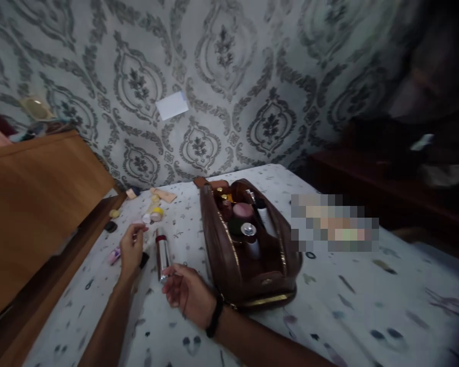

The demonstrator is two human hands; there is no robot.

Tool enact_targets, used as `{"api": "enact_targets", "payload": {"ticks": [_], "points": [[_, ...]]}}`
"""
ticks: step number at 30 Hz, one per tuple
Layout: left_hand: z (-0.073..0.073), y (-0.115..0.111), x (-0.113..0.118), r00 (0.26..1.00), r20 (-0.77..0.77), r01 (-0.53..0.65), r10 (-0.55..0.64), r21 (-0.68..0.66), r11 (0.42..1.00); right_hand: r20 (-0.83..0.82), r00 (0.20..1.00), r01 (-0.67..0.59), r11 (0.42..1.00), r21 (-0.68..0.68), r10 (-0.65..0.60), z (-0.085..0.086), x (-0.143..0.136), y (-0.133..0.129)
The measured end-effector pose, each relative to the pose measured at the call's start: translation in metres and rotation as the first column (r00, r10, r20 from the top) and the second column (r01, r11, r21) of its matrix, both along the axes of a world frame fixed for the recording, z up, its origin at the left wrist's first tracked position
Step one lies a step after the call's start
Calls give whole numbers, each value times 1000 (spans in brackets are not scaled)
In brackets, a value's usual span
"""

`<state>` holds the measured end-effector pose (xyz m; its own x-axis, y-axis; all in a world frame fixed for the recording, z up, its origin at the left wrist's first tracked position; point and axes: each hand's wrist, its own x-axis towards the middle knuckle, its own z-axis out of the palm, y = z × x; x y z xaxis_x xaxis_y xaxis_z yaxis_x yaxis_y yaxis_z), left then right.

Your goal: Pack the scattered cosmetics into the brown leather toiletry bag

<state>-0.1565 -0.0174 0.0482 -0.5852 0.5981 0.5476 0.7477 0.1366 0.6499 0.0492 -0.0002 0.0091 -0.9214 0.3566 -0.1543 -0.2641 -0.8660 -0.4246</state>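
Right wrist: a narrow black band (214, 317) circles it, near the bag's front corner.
Right hand: the right hand (187, 293) has its fingers partly curled, thumb and forefinger at the near end of the cylinder; contact seems likely, but whether they grip it cannot be told.
Cylinder: a shiny silver cylinder with a dark red band (162, 259) is on the cloth between the two hands, left of the bag, its banded end farther away.
Left hand: the left hand (132, 250) is raised a little beyond, fingers bent and thumb side toward the cylinder; whether anything is pinched in it cannot be told. A small black object (144, 260) shows just beside its wrist.
Bag: an unzipped brown bag with gold zip teeth (222, 250) gapes upward, holding a round pink item (243, 210) and a white bottle with a black cap (265, 219).
Far cloth: a yellow-and-white round container (157, 213) sits beyond the left hand, with a beige tube (164, 194) behind it.
Wall: grey damask-patterned wallpaper (225, 51) bears a tilted white rectangle (172, 105).
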Motion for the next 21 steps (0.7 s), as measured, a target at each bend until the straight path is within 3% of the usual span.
{"api": "enact_targets", "payload": {"ticks": [6, 10, 21], "points": [[-15, -8, -9, 993, -103, -64, 57, -66, 996, 38, 999, 17, 1000, -1, -17, 5, 2, -1], [-22, -9, -12, 987, -153, -77, 48, -191, 979, 65, 997, 41, 999, -3, -41, 7, 3, -2], [-28, -9, -9, 983, -185, -45, -10, -290, 956, 87, 996, 25, 1000, 3, -26, 3, 2, -3]]}}
